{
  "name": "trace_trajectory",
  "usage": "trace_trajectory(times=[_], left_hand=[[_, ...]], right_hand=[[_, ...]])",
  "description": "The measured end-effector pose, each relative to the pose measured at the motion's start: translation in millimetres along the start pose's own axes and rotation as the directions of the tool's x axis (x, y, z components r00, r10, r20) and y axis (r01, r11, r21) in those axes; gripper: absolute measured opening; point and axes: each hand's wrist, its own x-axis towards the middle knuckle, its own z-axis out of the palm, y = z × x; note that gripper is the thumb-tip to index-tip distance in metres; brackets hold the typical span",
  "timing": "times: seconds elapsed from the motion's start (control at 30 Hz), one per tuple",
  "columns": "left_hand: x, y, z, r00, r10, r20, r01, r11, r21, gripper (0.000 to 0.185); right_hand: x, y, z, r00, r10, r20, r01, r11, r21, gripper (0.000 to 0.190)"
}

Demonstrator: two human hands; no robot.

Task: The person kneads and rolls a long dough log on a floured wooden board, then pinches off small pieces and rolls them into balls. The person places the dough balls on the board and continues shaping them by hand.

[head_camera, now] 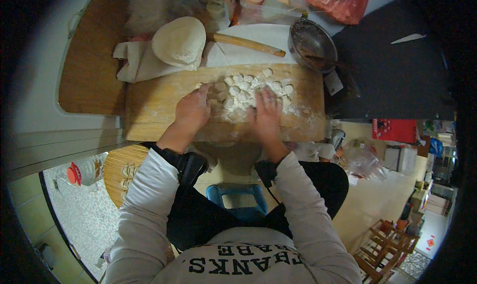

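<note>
Several small floured dough pieces (243,85) lie bunched on a wooden board (160,109). My right hand (266,111), blurred, rests over the right part of the bunch with its fingers spread in the loose flour. At the left side of the pieces is my left hand (193,107), resting near the board with its thumb side towards them. A dough piece (199,86) shows just beyond its fingertips. Whether the left fingers hold anything is hidden from above.
Behind the board lie a large dough round (179,42), a rolling pin (248,44) on white cloth (238,58), and a metal bowl (312,42) with dark residue. Below left, a round slatted tray (111,168) holds several dumplings (128,172). A blue stool (238,202) stands between my legs.
</note>
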Motion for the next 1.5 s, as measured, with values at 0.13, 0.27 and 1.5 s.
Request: trace_trajectory(times=[0.13, 0.27, 1.5], left_hand=[[-3.6, -1.4, -2.5, 0.999, 0.040, 0.004, -0.040, 0.999, -0.025, 0.041], [-8.8, 0.0, -9.5, 0.997, 0.034, -0.070, -0.038, 0.998, -0.050, 0.034], [-0.2, -10.2, -1.8, 0.998, -0.013, -0.060, 0.014, 1.000, 0.003, 0.027]], right_hand=[[10.6, -7.3, 1.1, 0.969, -0.219, 0.111, 0.227, 0.971, -0.070, 0.042], [9.2, 10.2, -5.7, 0.999, -0.037, 0.000, 0.037, 0.995, -0.097, 0.052], [27.3, -39.0, 13.1, 0.951, -0.277, 0.140, 0.286, 0.957, -0.046, 0.032]])
